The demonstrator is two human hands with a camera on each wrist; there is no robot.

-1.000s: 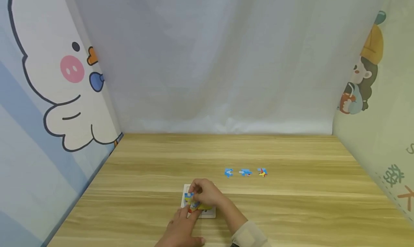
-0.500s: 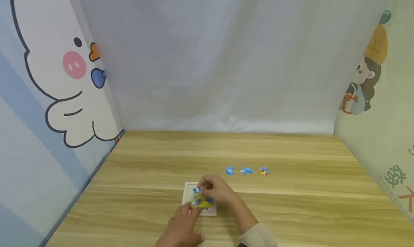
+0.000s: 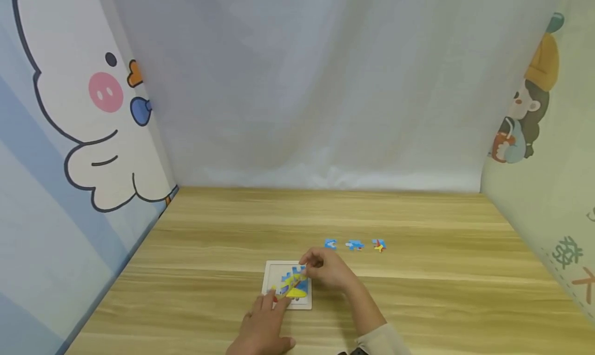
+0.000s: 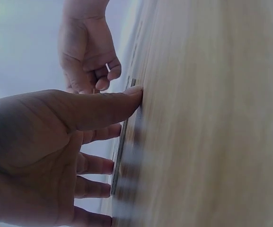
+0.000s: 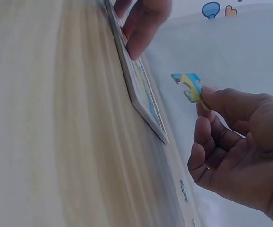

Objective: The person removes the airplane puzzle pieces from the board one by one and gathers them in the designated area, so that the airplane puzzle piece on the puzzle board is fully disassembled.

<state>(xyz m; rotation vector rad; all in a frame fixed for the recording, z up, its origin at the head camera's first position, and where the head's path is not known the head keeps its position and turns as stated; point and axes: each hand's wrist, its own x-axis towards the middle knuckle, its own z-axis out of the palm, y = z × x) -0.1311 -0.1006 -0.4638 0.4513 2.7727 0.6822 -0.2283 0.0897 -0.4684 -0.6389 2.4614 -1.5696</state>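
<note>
A white square puzzle tray lies on the table near its front, with joined yellow and blue puzzle pieces in its lower right part. My left hand rests its outstretched fingertips on the tray's lower left, over some of the pieces, with the thumb on the tabletop. At the tray's upper right corner, my right hand pinches a blue and yellow puzzle piece between thumb and index finger. The right wrist view shows this piece held up above the tray, its notched side facing the tray.
Behind the tray, three loose puzzle pieces lie in a row: a blue one, another mostly blue one and one with red and yellow. A pale curtain hangs at the table's far edge, with printed panels on both sides.
My right hand has moved to the right across the tray with the puzzle piece, uncovering more of the joined pieces. The left hand has stayed on the tray.
</note>
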